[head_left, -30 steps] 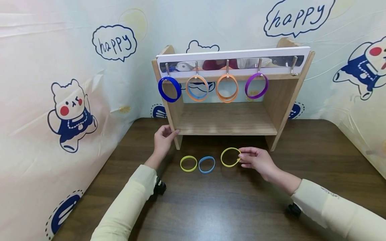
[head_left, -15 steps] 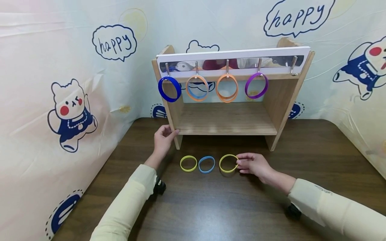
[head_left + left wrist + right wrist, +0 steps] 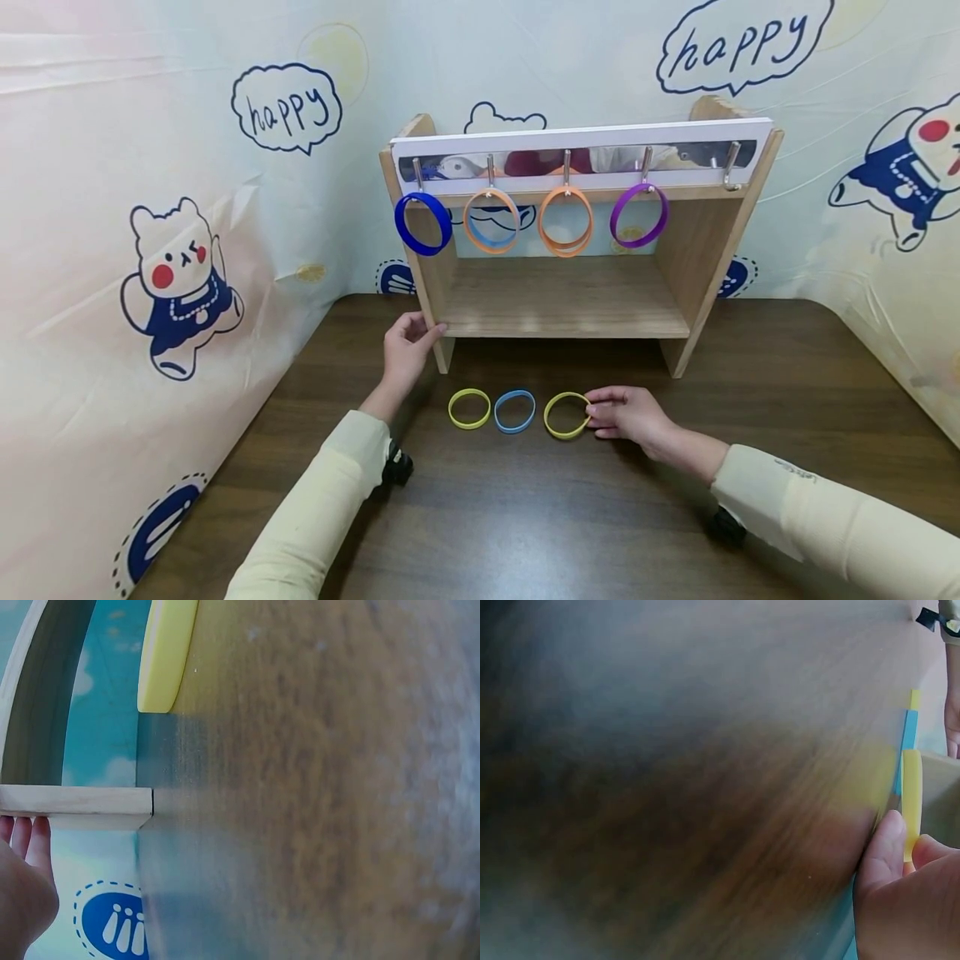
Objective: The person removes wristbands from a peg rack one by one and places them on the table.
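My right hand (image 3: 626, 417) pinches the right side of a yellow wristband (image 3: 564, 436) between thumb and fingers, low over the table. In the right wrist view, the same wristband stands edge-on between thumb and fingertips. A light blue wristband (image 3: 513, 431) and another yellow wristband (image 3: 469, 427) lie on the table to its left. With thumb and fingers, my left hand (image 3: 405, 354) grips the left side panel of a wooden shelf (image 3: 562, 296) near its lower front. The left wrist view shows several fingertips against the wood (image 3: 82, 800).
Along the shelf's white top rail (image 3: 585, 133) hang a dark blue wristband (image 3: 423, 250), orange ones and a purple wristband (image 3: 639, 242) on metal hooks. Another hook (image 3: 731, 162) is at the far right. Behind the brown table (image 3: 480, 517) is a printed curtain (image 3: 285, 208).
My right hand has moved down and slightly left, bringing the yellow wristband lower and level with the two lying on the table. The left hand stays on the shelf panel.
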Demonstrator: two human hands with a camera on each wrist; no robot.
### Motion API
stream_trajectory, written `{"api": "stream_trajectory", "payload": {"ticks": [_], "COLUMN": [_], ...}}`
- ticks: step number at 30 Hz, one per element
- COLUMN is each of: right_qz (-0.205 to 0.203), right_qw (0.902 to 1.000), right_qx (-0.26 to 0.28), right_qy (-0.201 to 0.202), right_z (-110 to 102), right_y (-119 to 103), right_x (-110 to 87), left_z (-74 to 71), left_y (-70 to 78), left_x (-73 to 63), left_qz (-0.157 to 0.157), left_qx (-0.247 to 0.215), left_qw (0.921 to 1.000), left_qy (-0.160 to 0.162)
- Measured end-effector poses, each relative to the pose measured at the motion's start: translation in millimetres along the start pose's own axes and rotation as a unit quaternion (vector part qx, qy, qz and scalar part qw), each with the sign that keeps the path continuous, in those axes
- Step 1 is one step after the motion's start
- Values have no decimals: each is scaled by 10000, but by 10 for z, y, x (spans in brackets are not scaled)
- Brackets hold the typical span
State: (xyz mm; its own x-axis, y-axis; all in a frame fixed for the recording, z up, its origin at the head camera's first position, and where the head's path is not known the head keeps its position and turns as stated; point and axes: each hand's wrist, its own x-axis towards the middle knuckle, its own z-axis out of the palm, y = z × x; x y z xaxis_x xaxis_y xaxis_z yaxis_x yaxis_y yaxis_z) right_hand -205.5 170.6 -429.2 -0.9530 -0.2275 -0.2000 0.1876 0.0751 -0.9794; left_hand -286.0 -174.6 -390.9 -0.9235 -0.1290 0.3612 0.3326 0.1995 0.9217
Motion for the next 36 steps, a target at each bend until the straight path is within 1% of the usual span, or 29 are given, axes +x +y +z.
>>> {"api": "stream_trajectory", "payload": {"ticks": [5, 10, 20, 30, 32, 36], "right_qz": [26, -20, -54, -147, -166, -144], "right_qw": [10000, 9999, 9994, 9984, 9981, 9976], "right_qx": [-37, -120, -301, -521, -582, -652], "right_qy": [25, 19, 159, 133, 127, 173], "right_z": [-12, 10, 33, 32, 36, 48], "right_y": [30, 13, 49, 65, 60, 50], "right_x": [23, 11, 24, 30, 29, 29], "left_z": [0, -1, 5, -1, -2, -5], "left_y": [1, 6, 13, 13, -2, -187], "left_x": [0, 4, -3, 2, 6, 80], "left_qz": [-42, -78, -97, -114, -102, -118], "left_qx": [49, 60, 97, 140, 156, 50], "left_qw": [10000, 10000, 9999, 9998, 9998, 9999], "left_qy": [9, 2, 27, 12, 21, 50]}}
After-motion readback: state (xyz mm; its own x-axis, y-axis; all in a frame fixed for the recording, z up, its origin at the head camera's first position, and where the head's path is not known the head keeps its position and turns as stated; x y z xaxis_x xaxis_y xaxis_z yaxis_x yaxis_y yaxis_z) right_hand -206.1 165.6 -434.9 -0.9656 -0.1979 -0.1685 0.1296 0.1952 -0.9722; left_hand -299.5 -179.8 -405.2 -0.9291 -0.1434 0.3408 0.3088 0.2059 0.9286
